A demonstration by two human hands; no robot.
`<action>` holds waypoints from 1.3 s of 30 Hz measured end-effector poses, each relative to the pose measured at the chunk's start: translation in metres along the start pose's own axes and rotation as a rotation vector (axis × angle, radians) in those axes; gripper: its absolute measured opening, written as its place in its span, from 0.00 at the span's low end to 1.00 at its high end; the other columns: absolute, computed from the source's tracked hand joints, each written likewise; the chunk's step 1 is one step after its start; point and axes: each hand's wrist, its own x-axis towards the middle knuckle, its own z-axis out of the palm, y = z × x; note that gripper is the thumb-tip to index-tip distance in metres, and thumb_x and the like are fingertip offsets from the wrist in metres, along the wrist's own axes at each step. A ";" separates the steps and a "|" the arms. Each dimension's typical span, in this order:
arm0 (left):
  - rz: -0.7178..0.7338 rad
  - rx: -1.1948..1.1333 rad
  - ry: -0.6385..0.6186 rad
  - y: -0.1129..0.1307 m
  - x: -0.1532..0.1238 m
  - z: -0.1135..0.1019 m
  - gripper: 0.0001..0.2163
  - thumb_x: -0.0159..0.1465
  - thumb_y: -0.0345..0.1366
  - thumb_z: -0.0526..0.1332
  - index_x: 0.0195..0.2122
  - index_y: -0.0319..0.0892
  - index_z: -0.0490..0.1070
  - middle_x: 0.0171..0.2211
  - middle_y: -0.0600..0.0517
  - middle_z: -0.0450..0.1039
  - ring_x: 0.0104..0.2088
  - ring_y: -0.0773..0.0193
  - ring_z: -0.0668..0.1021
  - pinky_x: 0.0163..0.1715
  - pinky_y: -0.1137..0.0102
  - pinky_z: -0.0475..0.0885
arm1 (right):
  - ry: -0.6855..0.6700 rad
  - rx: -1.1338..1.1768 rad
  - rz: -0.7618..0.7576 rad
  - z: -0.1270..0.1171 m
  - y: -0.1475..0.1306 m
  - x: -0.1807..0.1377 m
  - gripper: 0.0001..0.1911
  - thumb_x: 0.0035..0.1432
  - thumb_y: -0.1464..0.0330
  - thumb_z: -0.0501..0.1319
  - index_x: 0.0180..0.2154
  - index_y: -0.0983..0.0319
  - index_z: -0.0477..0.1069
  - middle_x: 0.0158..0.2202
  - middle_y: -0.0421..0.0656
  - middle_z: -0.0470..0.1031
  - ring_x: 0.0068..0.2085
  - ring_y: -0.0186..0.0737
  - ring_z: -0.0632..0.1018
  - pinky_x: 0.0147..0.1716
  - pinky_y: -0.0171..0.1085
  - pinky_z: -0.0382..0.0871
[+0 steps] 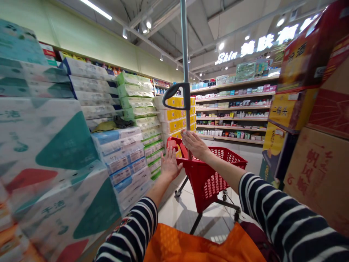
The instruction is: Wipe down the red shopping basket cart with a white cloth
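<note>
In front of me stands a red shopping cart (211, 178) with a perforated basket and grey metal legs on wheels. My left hand (169, 165) lies flat with fingers spread at the near left corner of the cart, by its red handle (172, 143). Beside the upright grey pole (184, 47), my right hand (196, 145) reaches over the basket with its fingers stretched out, partly covering the pole. Whether its palm touches the pole I cannot tell. A dark grey loop handle (176, 96) sticks out from the pole above both hands.
Stacked tissue packs (122, 156) and large white-and-teal bundles (46, 145) line the left. Cardboard cartons (316, 171) are piled on the right. Shelves of small bottles and boxes (231, 109) stand at the back. Orange fabric (196, 247) spreads at the bottom, over pale floor tiles.
</note>
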 end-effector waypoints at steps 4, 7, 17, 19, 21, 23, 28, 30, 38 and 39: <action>0.030 -0.010 0.023 0.002 -0.007 0.011 0.34 0.60 0.45 0.54 0.64 0.33 0.49 0.66 0.40 0.45 0.66 0.52 0.50 0.62 0.49 0.43 | -0.051 -0.016 -0.060 0.026 -0.024 -0.044 0.22 0.62 0.77 0.50 0.57 0.66 0.63 0.60 0.50 0.63 0.63 0.48 0.58 0.60 0.53 0.57; 0.030 -0.017 0.007 0.002 -0.009 0.017 0.33 0.60 0.44 0.54 0.63 0.33 0.50 0.66 0.40 0.46 0.66 0.52 0.50 0.62 0.49 0.44 | -0.065 -0.015 -0.088 0.031 -0.027 -0.050 0.22 0.61 0.77 0.50 0.56 0.66 0.64 0.59 0.50 0.64 0.63 0.49 0.60 0.59 0.53 0.58; 0.128 -0.035 -0.163 -0.013 0.012 0.010 0.26 0.62 0.38 0.54 0.61 0.41 0.55 0.62 0.43 0.57 0.63 0.55 0.58 0.60 0.50 0.53 | -0.081 0.046 0.109 0.028 -0.033 -0.041 0.21 0.62 0.76 0.50 0.56 0.65 0.65 0.60 0.50 0.62 0.64 0.47 0.57 0.61 0.51 0.55; 0.148 -0.029 -0.159 -0.015 0.014 0.011 0.22 0.63 0.36 0.53 0.59 0.44 0.59 0.61 0.45 0.61 0.62 0.56 0.60 0.60 0.50 0.54 | -0.089 0.076 0.163 0.043 -0.055 -0.064 0.21 0.61 0.76 0.50 0.56 0.65 0.65 0.59 0.51 0.63 0.63 0.48 0.58 0.60 0.52 0.57; 0.154 -0.020 -0.134 -0.015 0.012 0.011 0.20 0.63 0.35 0.53 0.57 0.45 0.62 0.60 0.46 0.63 0.61 0.56 0.62 0.60 0.50 0.53 | -0.043 0.094 0.278 0.055 -0.073 -0.083 0.22 0.61 0.76 0.50 0.57 0.65 0.63 0.60 0.53 0.62 0.63 0.48 0.58 0.59 0.53 0.59; 0.142 -0.024 -0.103 -0.012 0.009 0.010 0.19 0.62 0.36 0.54 0.56 0.45 0.63 0.59 0.46 0.64 0.61 0.57 0.63 0.60 0.52 0.54 | 0.007 0.116 0.366 0.061 -0.084 -0.093 0.23 0.62 0.75 0.49 0.58 0.64 0.61 0.60 0.53 0.62 0.64 0.48 0.57 0.59 0.54 0.59; 0.095 -0.045 -0.066 0.002 0.001 0.004 0.17 0.62 0.36 0.55 0.53 0.46 0.66 0.57 0.48 0.67 0.59 0.57 0.65 0.59 0.51 0.54 | 0.043 0.183 0.365 0.055 -0.079 -0.095 0.22 0.63 0.74 0.47 0.58 0.65 0.62 0.59 0.53 0.63 0.64 0.47 0.56 0.59 0.53 0.59; 0.083 -0.043 -0.063 0.009 -0.001 0.002 0.17 0.62 0.36 0.56 0.53 0.46 0.66 0.56 0.48 0.68 0.59 0.56 0.65 0.59 0.51 0.54 | 0.057 0.214 0.360 0.051 -0.074 -0.097 0.22 0.63 0.75 0.46 0.58 0.65 0.63 0.59 0.53 0.64 0.64 0.45 0.56 0.59 0.52 0.60; 0.084 -0.067 0.019 0.056 -0.011 0.003 0.17 0.62 0.37 0.56 0.52 0.42 0.67 0.52 0.47 0.71 0.57 0.53 0.66 0.58 0.52 0.54 | 0.112 0.273 0.414 0.034 -0.049 -0.117 0.23 0.61 0.75 0.47 0.55 0.67 0.66 0.57 0.55 0.66 0.62 0.46 0.61 0.56 0.52 0.63; 0.089 -0.085 0.026 0.062 -0.012 0.003 0.17 0.62 0.37 0.55 0.52 0.42 0.67 0.53 0.47 0.71 0.57 0.52 0.66 0.58 0.52 0.54 | 0.112 0.269 0.424 0.030 -0.044 -0.119 0.23 0.59 0.76 0.47 0.54 0.67 0.67 0.56 0.55 0.68 0.61 0.47 0.63 0.55 0.52 0.64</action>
